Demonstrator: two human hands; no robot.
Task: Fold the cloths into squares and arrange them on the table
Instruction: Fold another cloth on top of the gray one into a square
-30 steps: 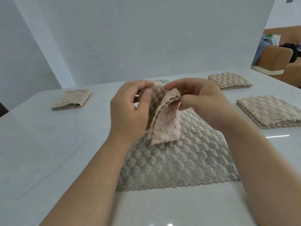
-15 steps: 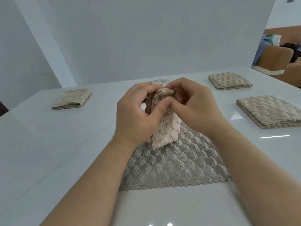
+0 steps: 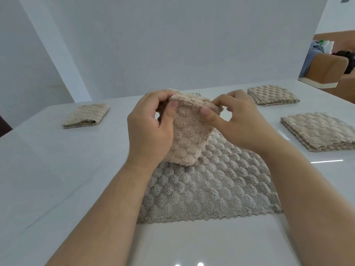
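Observation:
A beige bubble-textured cloth (image 3: 189,137) hangs in the air over the middle of the white table (image 3: 57,169). My left hand (image 3: 149,129) pinches its top left edge and my right hand (image 3: 238,121) pinches its top right edge, thumbs facing me. Under it a larger grey cloth (image 3: 209,187) lies spread flat on the table, its scalloped hem toward me. Three folded beige squares rest on the table: one at the far left (image 3: 86,116), one at the far right (image 3: 272,95), one at the near right (image 3: 320,133).
A white wall rises just behind the table's far edge. Past the right corner stands a brown sofa (image 3: 330,70) with clothes heaped on it. The glossy tabletop shows light reflections near the front edge.
My hands have moved apart along the beige cloth's top edge, spreading it from a bunched clump into a wider hanging panel. The grey cloth and folded squares have not moved.

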